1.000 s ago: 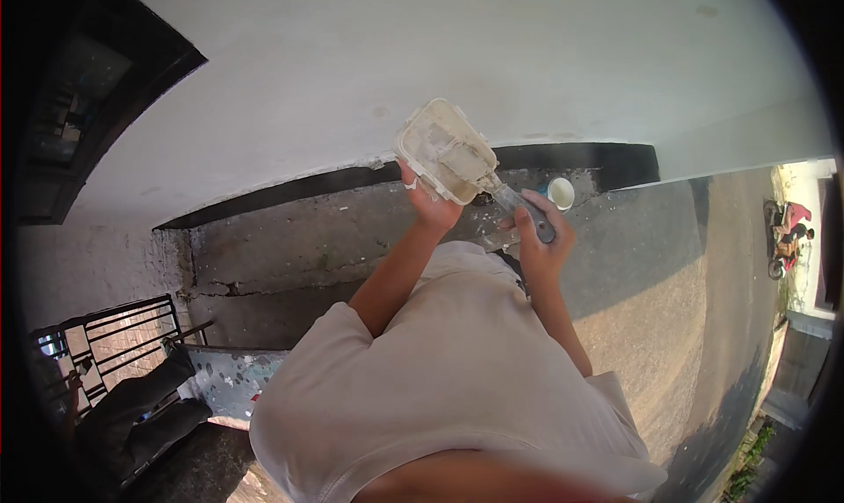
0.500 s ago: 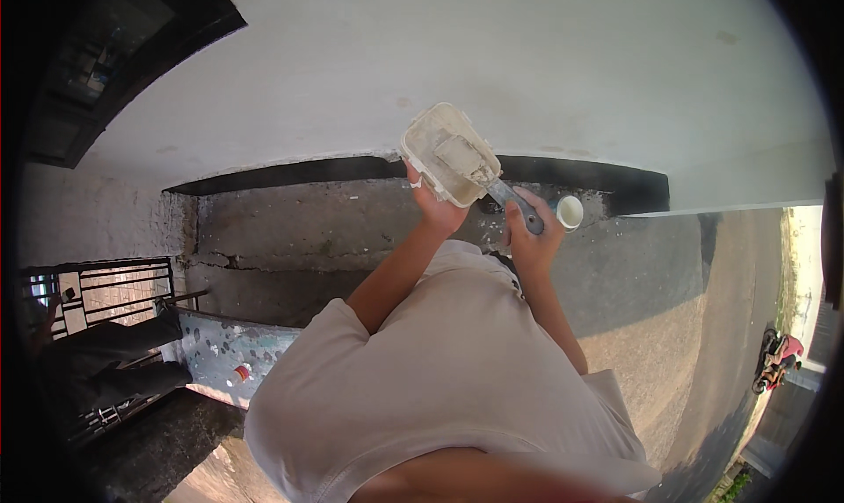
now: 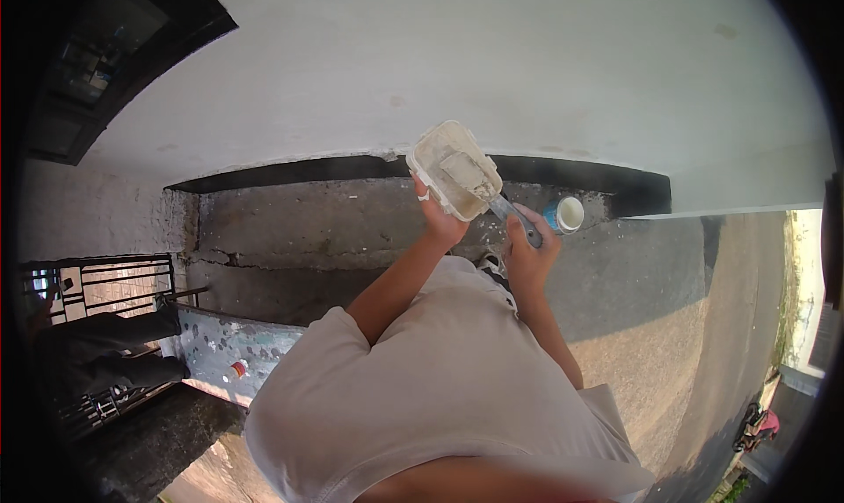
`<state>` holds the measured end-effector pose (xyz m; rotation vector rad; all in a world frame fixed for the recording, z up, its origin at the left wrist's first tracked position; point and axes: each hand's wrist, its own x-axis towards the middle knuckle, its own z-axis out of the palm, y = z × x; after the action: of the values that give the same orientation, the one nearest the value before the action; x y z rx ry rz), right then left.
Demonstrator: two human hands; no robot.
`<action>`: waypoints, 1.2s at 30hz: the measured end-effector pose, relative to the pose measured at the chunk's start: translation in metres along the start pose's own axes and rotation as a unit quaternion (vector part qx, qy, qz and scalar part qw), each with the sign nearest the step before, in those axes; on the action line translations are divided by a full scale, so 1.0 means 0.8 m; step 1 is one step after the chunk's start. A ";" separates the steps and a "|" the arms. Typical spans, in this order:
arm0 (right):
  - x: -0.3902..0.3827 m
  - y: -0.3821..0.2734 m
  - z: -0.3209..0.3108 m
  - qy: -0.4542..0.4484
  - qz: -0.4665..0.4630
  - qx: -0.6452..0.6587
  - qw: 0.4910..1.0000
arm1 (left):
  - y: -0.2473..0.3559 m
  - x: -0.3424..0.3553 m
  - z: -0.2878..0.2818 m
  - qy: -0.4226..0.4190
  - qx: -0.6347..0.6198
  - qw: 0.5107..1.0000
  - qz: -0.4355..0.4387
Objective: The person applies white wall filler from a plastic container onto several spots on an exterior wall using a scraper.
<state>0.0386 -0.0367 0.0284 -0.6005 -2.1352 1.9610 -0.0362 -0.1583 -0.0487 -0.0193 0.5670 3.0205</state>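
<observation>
My left hand grips a shallow off-white plastic tub from its near left side. Pale paste coats the inside of it. My right hand is closed around the grey handle of a putty knife, whose paste-smeared blade lies inside the tub. Just right of that hand, on the ground, a white and blue bucket stands with its top uncovered.
Ahead rises a white wall with a black band along its foot. At left are a paint-worn ledge with a small red-and-white container, dark trousers hanging and a metal gate. A motorcycle is far right.
Both hands, with the tub and putty knife, have shifted slightly down and right in view; the blade stays in the tub. The motorcycle has moved toward the lower edge.
</observation>
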 end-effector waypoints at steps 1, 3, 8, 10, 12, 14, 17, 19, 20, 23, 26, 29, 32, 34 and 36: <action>0.000 0.000 -0.003 -0.003 0.026 0.003 1.000 | 0.001 -0.001 0.003 -0.008 0.008 1.000 -0.011; 0.002 0.006 -0.007 -0.007 0.052 0.007 0.999 | -0.004 -0.008 0.006 -0.017 0.018 0.999 -0.021; 0.008 0.013 -0.011 0.009 -0.006 -0.057 0.998 | -0.032 -0.024 0.003 0.009 0.012 0.997 -0.076; 0.008 0.009 -0.016 0.011 -0.025 -0.046 0.999 | -0.033 -0.014 0.000 0.020 0.026 0.995 -0.090; 0.006 0.011 -0.024 0.017 -0.042 -0.036 0.998 | -0.032 -0.007 -0.001 -0.057 0.034 0.994 -0.083; 0.000 0.017 -0.033 0.025 -0.057 -0.032 0.998 | -0.035 0.001 0.002 -0.042 0.029 0.995 -0.085; -0.004 0.018 -0.041 0.048 -0.038 -0.048 0.997 | -0.041 0.005 0.017 -0.025 0.022 0.996 -0.084; 0.000 0.017 -0.040 0.065 -0.039 -0.043 0.996 | -0.043 0.005 0.025 -0.022 0.021 0.996 -0.087; 0.002 0.016 -0.039 0.075 -0.042 -0.039 0.996 | -0.045 0.004 0.028 -0.033 0.038 0.995 -0.087; 0.007 0.002 -0.040 0.082 0.017 -0.007 0.996 | -0.057 -0.002 0.025 -0.060 0.045 0.991 -0.107; 0.013 0.008 -0.044 0.093 -0.007 -0.015 0.996 | -0.069 -0.004 0.016 -0.076 0.033 0.987 -0.140; 0.015 -0.004 -0.045 0.074 0.017 0.042 0.996 | -0.069 -0.002 0.025 -0.060 0.038 0.987 -0.145; 0.014 -0.004 -0.044 0.071 0.006 0.074 0.995 | -0.077 -0.001 0.027 -0.057 0.046 0.987 -0.141; 0.016 -0.004 -0.046 0.066 0.009 0.074 0.995 | -0.079 0.001 0.027 -0.069 0.048 0.987 -0.140; 0.016 -0.005 -0.047 0.061 0.012 0.073 0.995 | -0.080 -0.001 0.028 -0.047 0.047 0.988 -0.142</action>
<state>0.0415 0.0027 0.0350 -0.7025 -1.9021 2.0167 -0.0312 -0.0909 -0.0510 0.0421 0.6372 2.7003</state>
